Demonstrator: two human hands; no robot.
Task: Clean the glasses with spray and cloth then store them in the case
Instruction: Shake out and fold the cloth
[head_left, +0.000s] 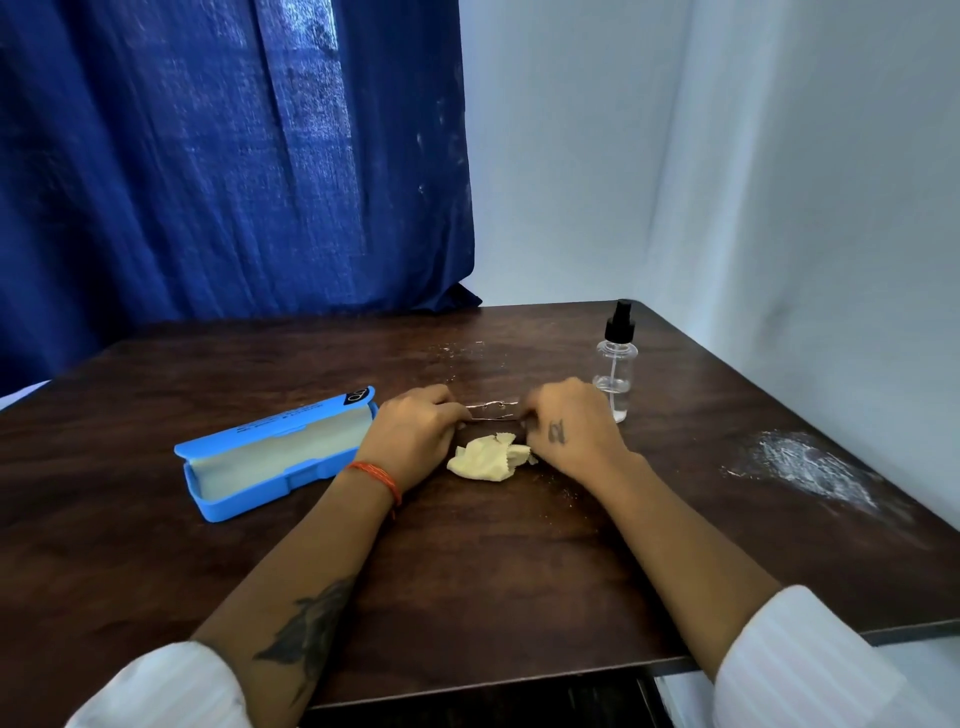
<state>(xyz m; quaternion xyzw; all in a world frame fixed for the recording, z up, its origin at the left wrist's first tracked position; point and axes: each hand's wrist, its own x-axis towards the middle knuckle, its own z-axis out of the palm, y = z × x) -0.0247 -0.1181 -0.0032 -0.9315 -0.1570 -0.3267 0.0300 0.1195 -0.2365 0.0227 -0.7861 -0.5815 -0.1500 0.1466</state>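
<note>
A single head-worn camera is looking forward and down from the person's own seat, taking in a wide angle. It is facing across the dark table (519, 571) toward a blue curtain (234, 156) at the far left and a pale wall (727, 156) at the far right. Both forearms are reaching away from the lower edge of the view, so the left hand (415, 431) and right hand (571, 426) are sitting near the middle, fairly close. No second view is sharing the scene.

Blue case (275, 457) (cream cloth (485, 457))
</note>
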